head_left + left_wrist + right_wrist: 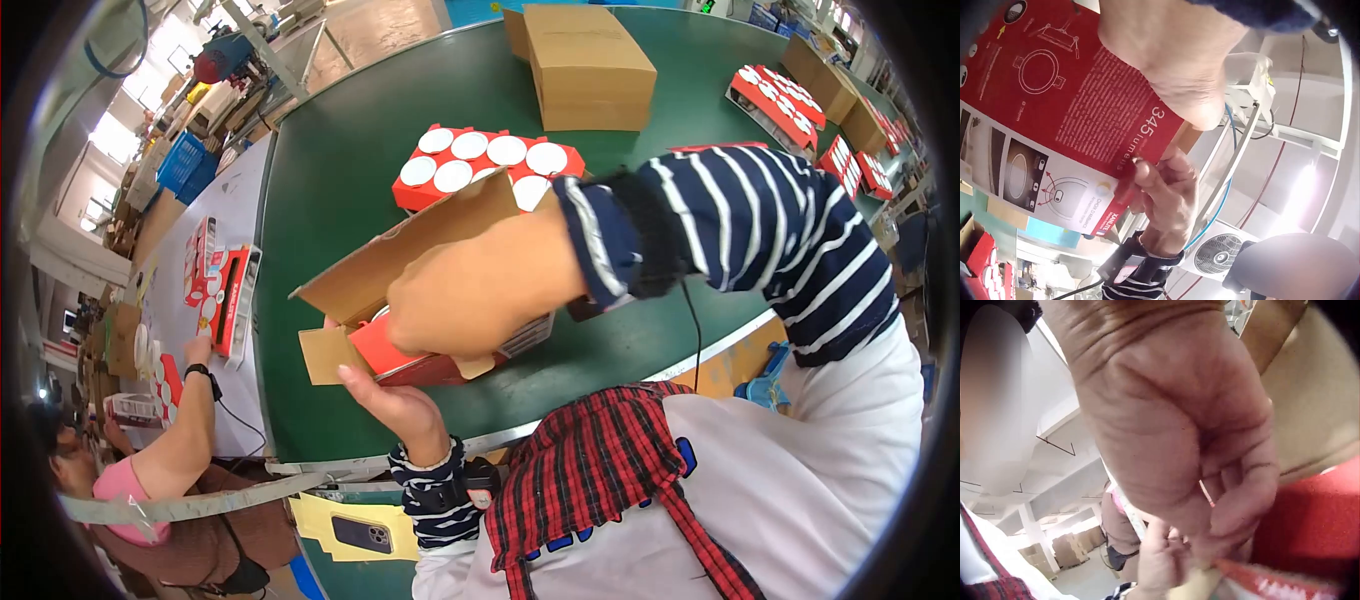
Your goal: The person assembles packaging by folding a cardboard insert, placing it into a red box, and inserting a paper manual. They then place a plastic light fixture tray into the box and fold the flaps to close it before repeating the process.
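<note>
A red printed carton [437,372] with brown inner walls stands open at my chest, its long flap [400,245] raised. "345 lumens" is printed on its side [1091,106] in the left wrist view. My right hand [480,290] reaches over the opening with curled fingers on a red packet [378,345] inside. In the left wrist view the right hand [1169,197] pinches at the carton's edge. My left hand [400,405] holds the carton's left end from below, thumb by a small brown end flap [328,358]; its other fingers are mostly hidden.
A red pack with round white discs [452,175] lies behind the carton on the green table [330,150]. Beyond stands a large brown box [595,75]. More red packs [775,105] are at the far right. Another person [175,440] works at a table on the left.
</note>
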A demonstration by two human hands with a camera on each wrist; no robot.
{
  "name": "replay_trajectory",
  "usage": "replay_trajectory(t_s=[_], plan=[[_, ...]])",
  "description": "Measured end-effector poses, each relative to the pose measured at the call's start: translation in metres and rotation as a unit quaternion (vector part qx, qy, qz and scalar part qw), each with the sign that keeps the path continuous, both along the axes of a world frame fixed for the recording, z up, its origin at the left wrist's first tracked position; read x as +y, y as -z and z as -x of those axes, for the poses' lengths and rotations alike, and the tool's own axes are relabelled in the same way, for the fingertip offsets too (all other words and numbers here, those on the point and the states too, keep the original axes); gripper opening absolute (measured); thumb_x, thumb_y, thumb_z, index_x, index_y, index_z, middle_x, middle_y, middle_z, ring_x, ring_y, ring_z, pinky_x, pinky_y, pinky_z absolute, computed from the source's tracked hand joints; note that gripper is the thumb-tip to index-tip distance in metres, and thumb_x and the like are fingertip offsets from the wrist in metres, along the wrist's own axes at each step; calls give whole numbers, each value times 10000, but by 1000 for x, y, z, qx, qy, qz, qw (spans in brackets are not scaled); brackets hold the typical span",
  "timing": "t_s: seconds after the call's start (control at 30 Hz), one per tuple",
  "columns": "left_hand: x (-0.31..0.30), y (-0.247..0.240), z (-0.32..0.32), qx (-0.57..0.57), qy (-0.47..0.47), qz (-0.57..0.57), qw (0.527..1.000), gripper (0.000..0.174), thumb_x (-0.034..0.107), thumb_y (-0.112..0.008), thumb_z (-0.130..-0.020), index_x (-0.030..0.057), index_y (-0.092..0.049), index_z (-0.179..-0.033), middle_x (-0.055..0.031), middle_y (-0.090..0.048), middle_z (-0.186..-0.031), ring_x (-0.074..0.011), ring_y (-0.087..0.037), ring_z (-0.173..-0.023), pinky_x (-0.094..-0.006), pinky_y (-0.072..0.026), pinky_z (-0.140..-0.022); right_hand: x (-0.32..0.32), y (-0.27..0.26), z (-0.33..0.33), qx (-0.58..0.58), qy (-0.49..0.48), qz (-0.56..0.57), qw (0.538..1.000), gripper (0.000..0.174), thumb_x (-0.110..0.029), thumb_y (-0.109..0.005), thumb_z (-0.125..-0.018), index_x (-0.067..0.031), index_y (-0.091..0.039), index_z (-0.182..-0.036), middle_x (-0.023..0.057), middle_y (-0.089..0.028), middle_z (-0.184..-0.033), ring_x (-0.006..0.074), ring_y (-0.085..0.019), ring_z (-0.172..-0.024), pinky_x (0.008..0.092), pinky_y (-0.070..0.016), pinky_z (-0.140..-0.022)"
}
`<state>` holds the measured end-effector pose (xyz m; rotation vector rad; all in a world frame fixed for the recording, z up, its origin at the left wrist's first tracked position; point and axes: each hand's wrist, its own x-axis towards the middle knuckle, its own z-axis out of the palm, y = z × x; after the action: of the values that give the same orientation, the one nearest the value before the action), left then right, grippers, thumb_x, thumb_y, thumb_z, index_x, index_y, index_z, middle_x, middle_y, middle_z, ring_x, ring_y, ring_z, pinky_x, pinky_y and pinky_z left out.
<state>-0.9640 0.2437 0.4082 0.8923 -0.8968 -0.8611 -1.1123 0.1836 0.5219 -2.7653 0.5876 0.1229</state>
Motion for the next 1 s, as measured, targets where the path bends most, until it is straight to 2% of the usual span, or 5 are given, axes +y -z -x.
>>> replay_trajectory(t_s=[0.43, 0.6, 0.7, 0.9, 1.0], plan=[[0, -17, -9, -62, 44, -28, 997, 598, 85, -444, -876, -23, -243, -1429, -170, -339, -1422, -254, -385, -1284, -382, -292, -1073, 12, -8, 31, -144, 41, 76, 986, 170, -140, -650, -756, 10, -650, -834, 168, -663, -836, 307, -646, -812, 396, -515, -709], [-4, 2, -21, 84, 76, 67, 991, 549, 244, -386, -970, -4, -250, -1441, -144, -302, -1471, -241, -324, -1341, -381, -253, -1097, 12, 31, 109, -641, 275, -138, 703, 410, -287, -533, -941, -28, -516, -1259, 108, -569, -1224, 192, -535, -1155, 346, -438, -954], [-1, -15, -21, 47, 112, 43, 992, 602, 336, -397, -966, 10, -240, -1447, -152, -324, -1454, -255, -331, -1337, -401, -249, -1101, 15, 101, 107, -578, 267, -370, 677, 568, -326, -494, -964, -41, -323, -1426, 113, -433, -1384, 187, -382, -1301, 362, -277, -1089], [-8, -26, -31, 12, 141, -51, 989, 526, 60, -623, -767, 24, -454, -1263, -142, -456, -1305, -252, -443, -1232, -392, -319, -1063, 10, 96, 51, -626, 269, -424, 597, 336, -37, -587, -870, -48, -550, -1204, 71, -558, -1220, 143, -533, -1065, 315, -421, -940], [-18, -16, -46, -53, 144, 39, 987, 470, 1, -641, -756, 65, -504, -1201, -148, -465, -1300, -256, -466, -1211, -393, -362, -1035, -12, 107, 54, -634, 106, -228, 731, 283, -63, -677, -792, -52, -644, -1072, 97, -569, -1231, 241, -522, -1151, 371, -396, -995]])
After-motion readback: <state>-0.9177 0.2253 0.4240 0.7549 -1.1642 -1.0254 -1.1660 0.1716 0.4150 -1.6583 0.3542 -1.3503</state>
